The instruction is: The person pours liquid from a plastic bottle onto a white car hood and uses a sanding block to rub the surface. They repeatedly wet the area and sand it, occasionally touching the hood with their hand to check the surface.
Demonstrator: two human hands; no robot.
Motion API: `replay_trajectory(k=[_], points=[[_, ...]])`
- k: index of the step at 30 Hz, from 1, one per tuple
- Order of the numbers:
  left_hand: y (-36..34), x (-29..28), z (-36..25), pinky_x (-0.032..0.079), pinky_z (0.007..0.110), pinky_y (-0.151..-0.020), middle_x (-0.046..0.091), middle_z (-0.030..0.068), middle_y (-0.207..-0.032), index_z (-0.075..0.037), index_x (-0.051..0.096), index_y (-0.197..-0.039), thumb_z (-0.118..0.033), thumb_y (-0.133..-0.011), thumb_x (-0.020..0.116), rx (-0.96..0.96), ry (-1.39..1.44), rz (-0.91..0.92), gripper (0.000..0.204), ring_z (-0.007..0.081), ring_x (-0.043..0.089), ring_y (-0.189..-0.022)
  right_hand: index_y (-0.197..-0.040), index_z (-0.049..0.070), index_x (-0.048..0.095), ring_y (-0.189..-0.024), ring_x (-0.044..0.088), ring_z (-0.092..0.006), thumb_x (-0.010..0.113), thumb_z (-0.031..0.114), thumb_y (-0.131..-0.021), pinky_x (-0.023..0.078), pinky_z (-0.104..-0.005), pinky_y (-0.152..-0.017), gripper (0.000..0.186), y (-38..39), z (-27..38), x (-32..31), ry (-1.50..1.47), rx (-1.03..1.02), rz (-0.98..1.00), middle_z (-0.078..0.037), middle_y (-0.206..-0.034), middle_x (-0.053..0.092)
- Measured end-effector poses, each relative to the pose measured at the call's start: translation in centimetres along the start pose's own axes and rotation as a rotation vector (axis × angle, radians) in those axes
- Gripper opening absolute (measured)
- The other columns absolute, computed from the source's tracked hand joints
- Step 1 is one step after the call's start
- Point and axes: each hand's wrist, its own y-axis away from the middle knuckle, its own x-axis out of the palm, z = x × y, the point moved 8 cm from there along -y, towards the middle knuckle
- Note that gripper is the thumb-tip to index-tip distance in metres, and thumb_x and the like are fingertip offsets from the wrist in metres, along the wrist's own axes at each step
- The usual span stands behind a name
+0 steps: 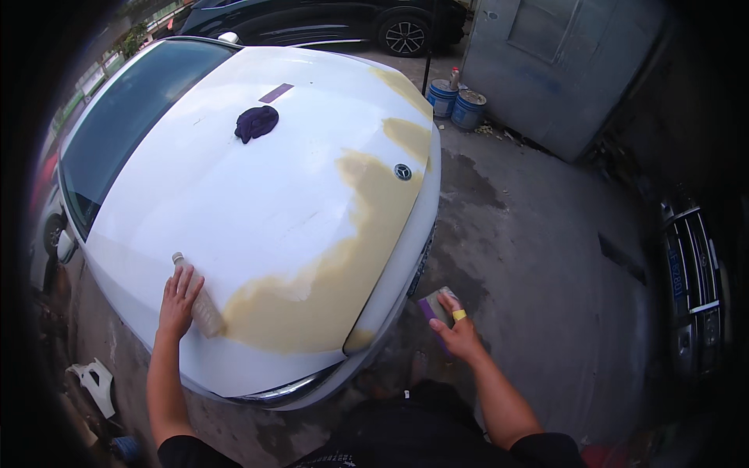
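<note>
A white car hood (pixel 234 187) with yellowish filler patches (pixel 312 312) along its front edge spreads before me. My left hand (pixel 179 303) grips a translucent plastic bottle (pixel 207 316), its fingers across the upper part. The bottle lies tilted over the hood's near left side, beside the filler. Off the front of the car, my right hand (pixel 460 334) holds a sanding block (pixel 429 309) with a purple abrasive sheet on it. Yellow tape wraps one finger of that hand. The block is apart from the hood.
A dark bunched cloth (pixel 256 123) and a purple strip of sandpaper (pixel 276 93) lie on the far hood. Blue buckets (pixel 468 109) stand by a grey metal cabinet (pixel 562 70). A black car (pixel 312 23) is behind; a detached front grille (pixel 694 269) is at right.
</note>
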Motion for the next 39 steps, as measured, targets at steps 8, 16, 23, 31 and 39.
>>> replay_trajectory(k=[8,16,23,31,39], points=[[-2.1,-1.2,0.3,0.041,0.048,-0.11,0.037,0.0085,-0.153,-0.014,0.057,-0.123,0.006,-0.074,0.062,0.071,0.023,-0.05,0.053,0.0388,0.029,-0.143,-0.144,0.005,0.043,-0.129,0.05,-0.0333,0.068,0.024,-0.088,0.036,-0.0394,-0.11,0.064,-3.6,-2.6,-2.8,0.021,-0.049,-0.116,-0.019,-0.139,0.053],[-12.6,-10.3,-6.1,0.042,0.042,-0.108,0.051,0.0138,-0.136,-0.002,0.037,-0.142,-0.013,-0.085,0.072,-0.439,1.05,-0.628,0.067,0.0288,0.052,-0.125,-0.142,0.008,0.046,-0.13,0.047,-0.0375,0.067,0.023,-0.088,0.035,-0.0417,-0.11,0.06,-14.2,-1.8,-6.0,0.17,-0.214,-0.071,-0.021,-0.138,0.051],[-29.7,-7.4,-20.7,0.056,0.043,-0.087,0.057,0.0121,-0.123,-0.002,0.043,-0.132,-0.044,-0.091,0.064,-0.4,1.826,-0.756,0.063,0.0258,0.062,-0.109,-0.141,0.01,0.047,-0.131,0.044,-0.0377,0.069,0.022,-0.084,0.036,-0.0485,-0.105,0.062,-24.0,0.3,-5.1,0.404,-0.475,-0.046,-0.017,-0.136,0.054],[-37.9,-1.4,-25.0,0.054,0.039,-0.083,0.058,0.0111,-0.119,0.0,0.047,-0.129,-0.062,-0.087,0.06,-0.499,1.823,-0.631,0.076,0.0243,0.061,-0.104,-0.141,0.015,0.048,-0.123,0.043,-0.0405,0.073,0.016,-0.079,0.039,-0.0482,-0.098,0.067,-27.6,0.1,-2.4,0.358,-0.528,-0.063,-0.008,-0.144,0.046],[-41.6,0.7,-24.6,0.042,0.041,-0.103,0.055,0.014,-0.126,0.003,0.046,-0.13,-0.063,-0.09,0.055,-0.342,1.851,-0.693,0.078,0.0265,0.054,-0.119,-0.141,0.012,0.047,-0.123,0.042,-0.0409,0.07,0.014,-0.082,0.038,-0.0494,-0.098,0.064,-30.2,-0.1,-1.6,0.526,-0.564,-0.035,-0.013,-0.143,0.045]])
